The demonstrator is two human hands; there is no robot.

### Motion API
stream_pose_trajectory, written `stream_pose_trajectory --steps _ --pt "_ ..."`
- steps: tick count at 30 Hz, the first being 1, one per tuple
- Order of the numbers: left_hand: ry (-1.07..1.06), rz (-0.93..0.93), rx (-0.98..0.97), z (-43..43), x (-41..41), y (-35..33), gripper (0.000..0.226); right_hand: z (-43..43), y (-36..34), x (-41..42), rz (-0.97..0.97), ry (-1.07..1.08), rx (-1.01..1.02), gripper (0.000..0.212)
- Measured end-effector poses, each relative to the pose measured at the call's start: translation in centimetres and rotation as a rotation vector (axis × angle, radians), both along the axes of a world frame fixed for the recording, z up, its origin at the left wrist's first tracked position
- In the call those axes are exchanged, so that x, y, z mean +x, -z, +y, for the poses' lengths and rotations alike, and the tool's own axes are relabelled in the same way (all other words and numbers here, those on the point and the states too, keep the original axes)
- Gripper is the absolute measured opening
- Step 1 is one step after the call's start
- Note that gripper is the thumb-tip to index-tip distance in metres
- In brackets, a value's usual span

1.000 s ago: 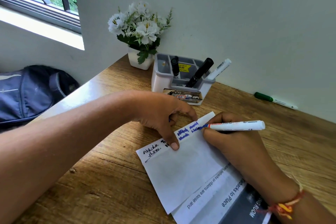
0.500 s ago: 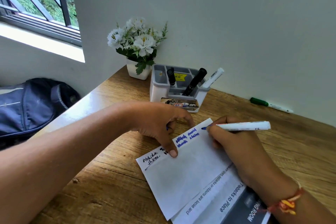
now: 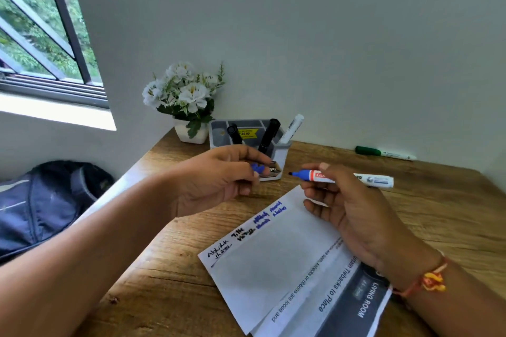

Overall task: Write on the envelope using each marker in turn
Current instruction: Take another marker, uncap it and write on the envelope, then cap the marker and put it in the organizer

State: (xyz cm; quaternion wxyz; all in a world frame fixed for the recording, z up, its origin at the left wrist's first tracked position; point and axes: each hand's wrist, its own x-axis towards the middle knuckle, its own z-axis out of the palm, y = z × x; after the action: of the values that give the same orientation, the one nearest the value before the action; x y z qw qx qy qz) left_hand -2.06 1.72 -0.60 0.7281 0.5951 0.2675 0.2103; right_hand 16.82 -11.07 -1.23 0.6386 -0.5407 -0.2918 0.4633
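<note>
A white envelope (image 3: 276,262) lies on the wooden desk (image 3: 438,216) with black and blue writing along its top edge. My right hand (image 3: 353,213) holds a blue marker (image 3: 342,176) level above the envelope, its bare tip pointing left. My left hand (image 3: 219,180) is lifted off the paper and pinches the blue cap (image 3: 257,168), a short way left of the tip. A grey-white organiser (image 3: 282,150) behind my hands holds two black markers (image 3: 269,134) and a white one (image 3: 293,127). A green marker (image 3: 383,152) lies by the wall.
A white pot of white flowers (image 3: 186,107) stands in the desk's far left corner. A printed sheet (image 3: 347,306) lies under the envelope at the near edge. A dark backpack (image 3: 41,205) sits on the floor left of the desk, under the window (image 3: 41,35).
My right hand lifted the marker off the envelope and turned it level. My left hand left the paper and rose with the blue cap toward the marker's tip. The camera tilted upward.
</note>
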Motion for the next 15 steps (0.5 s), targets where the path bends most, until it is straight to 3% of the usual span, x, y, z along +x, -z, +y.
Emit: stream_pose_trajectory --steps 3,5,9,15 --pt "0.048 -0.065 -0.008 -0.19 0.02 0.16 0.035 -0.10 -0.11 -0.22 0.001 -0.021 0.050 0.015" --pt "0.088 -0.077 0.029 -0.40 0.04 0.12 0.048 -0.15 -0.10 -0.21 0.000 -0.020 0.083 0.025" --pt "0.041 0.060 0.179 -0.69 0.17 0.05 0.047 -0.33 -0.21 -0.08 0.025 -0.041 0.131 0.030" --pt "0.006 0.119 0.239 -0.82 0.23 0.00 0.050 -0.29 -0.16 -0.16 0.048 -0.045 0.113 0.011"
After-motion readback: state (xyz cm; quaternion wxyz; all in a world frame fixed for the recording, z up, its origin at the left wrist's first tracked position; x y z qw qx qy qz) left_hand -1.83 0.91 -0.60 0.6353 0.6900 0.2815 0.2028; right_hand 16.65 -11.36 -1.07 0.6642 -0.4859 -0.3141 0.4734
